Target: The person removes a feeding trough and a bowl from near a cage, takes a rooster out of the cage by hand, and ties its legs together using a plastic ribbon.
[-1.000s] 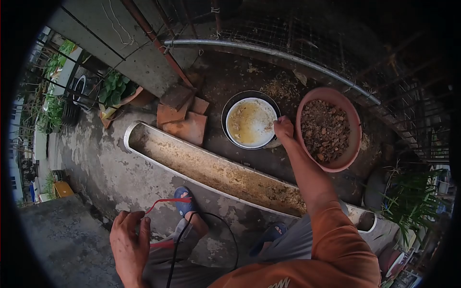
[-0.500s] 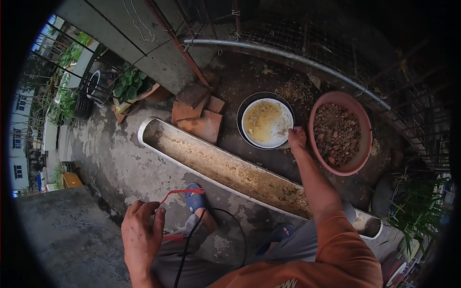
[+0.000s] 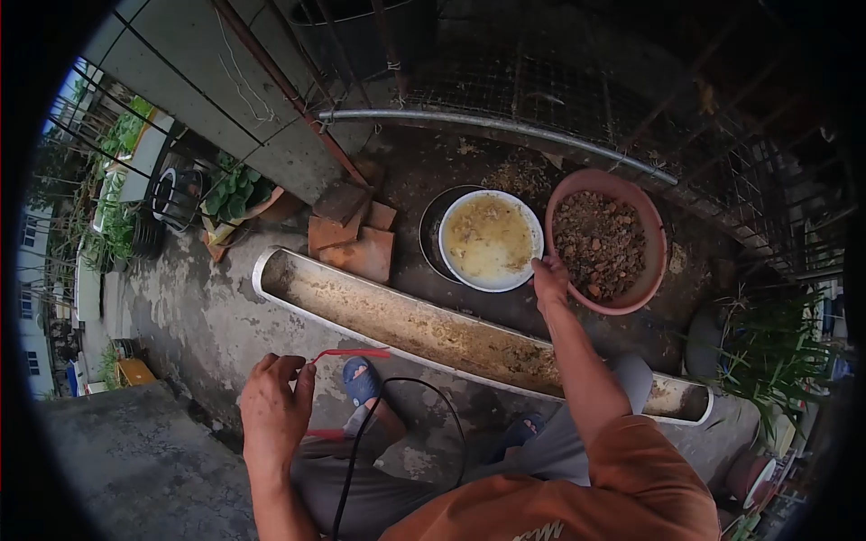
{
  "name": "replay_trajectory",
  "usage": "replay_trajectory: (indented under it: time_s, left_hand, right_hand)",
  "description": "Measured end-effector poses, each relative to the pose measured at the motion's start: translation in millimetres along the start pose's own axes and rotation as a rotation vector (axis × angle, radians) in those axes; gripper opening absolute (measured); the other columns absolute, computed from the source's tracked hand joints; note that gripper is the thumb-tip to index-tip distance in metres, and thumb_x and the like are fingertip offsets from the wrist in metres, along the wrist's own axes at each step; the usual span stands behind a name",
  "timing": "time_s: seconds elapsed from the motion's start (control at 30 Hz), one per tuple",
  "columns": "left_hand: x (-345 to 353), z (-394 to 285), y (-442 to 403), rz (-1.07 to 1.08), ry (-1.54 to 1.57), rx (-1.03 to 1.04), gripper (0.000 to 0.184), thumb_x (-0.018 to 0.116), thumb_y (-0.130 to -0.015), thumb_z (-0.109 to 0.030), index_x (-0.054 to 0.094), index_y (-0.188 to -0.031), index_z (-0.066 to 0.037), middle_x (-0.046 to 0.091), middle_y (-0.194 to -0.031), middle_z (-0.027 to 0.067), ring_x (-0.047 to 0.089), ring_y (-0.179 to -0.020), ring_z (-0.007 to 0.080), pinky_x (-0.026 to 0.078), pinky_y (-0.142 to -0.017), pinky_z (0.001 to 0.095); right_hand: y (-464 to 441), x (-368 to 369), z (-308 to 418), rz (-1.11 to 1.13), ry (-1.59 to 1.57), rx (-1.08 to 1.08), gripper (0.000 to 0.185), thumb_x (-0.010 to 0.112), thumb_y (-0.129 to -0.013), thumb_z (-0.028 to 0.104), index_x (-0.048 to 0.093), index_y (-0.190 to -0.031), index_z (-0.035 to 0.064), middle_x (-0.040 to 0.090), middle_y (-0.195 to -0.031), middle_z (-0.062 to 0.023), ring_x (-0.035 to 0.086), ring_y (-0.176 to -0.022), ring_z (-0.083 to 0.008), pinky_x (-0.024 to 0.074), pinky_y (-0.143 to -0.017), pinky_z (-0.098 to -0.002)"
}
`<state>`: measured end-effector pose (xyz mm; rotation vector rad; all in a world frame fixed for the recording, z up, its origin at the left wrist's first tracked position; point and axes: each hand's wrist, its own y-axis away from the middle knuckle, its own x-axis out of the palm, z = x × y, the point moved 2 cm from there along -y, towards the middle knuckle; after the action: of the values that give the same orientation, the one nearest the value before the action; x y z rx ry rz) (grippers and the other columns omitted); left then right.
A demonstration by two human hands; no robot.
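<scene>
My right hand [image 3: 551, 279] grips the rim of a white basin [image 3: 488, 242], which holds cloudy yellowish liquid with bits in it. Partly beneath the basin, a dark round pan [image 3: 431, 236] shows at its left side. A pink tub [image 3: 656, 225] filled with brown crumbly matter stands just right of my right hand. My left hand [image 3: 276, 401] is at the lower left, thumb and fingers pinched on a thin red strip [image 3: 354, 353]. Between my feet and the basin lies a long white trough [image 3: 415, 329] with a brownish layer inside.
Orange tiles [image 3: 363, 254] are stacked beyond the trough. A metal rail [image 3: 505, 126] and wire mesh run along the back. Potted plants stand at the left [image 3: 236, 187] and right [image 3: 776, 361]. A black cable [image 3: 359, 433] loops near my legs, beside blue slippers [image 3: 361, 380].
The white basin has shifted right relative to the dark pan and now overlaps its edge, with my right hand still on its rim. The liquid has spread across it. The view has also shifted.
</scene>
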<state>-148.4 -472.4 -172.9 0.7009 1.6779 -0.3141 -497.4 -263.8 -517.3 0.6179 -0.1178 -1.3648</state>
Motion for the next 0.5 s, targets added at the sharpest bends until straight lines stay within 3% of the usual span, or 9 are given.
replay_trajectory:
  time_s: [0.13,0.23,0.5]
  left_hand:
    - [9,1,-15,-0.006,0.002,0.077,0.018,0.066,-0.089,-0.018,0.07,-0.09,-0.001,0.065,-0.083,0.0171,0.063,-0.082,0.0379,0.049,-0.075,0.0464]
    - [22,6,-28,0.016,-0.011,0.143,0.019,0.065,-0.089,-0.019,0.07,-0.088,-0.001,0.065,-0.08,0.0178,0.062,-0.081,0.0383,0.049,-0.075,0.0468]
    - [56,-12,-66,0.106,-0.074,0.265,0.025,0.059,-0.09,-0.022,0.07,-0.083,0.0,0.068,-0.087,0.0219,0.065,-0.083,0.0415,0.051,-0.074,0.0491]
  right_hand:
    - [17,-49,8,-0.014,-0.091,0.011,0.017,0.067,-0.089,0.013,0.064,-0.098,-0.0001,0.066,-0.079,-0.0043,0.057,-0.058,-0.0115,0.0454,-0.05,-0.0277]
    - [27,-95,14,-0.006,-0.106,0.02,0.024,0.067,-0.088,0.014,0.061,-0.105,-0.0019,0.066,-0.08,-0.0068,0.058,-0.057,-0.0132,0.0475,-0.051,-0.0312]
    - [78,-238,36,-0.262,-0.136,-0.056,0.016,0.067,-0.089,0.015,0.062,-0.095,0.0009,0.065,-0.077,-0.005,0.058,-0.058,-0.0122,0.0476,-0.052,-0.0274]
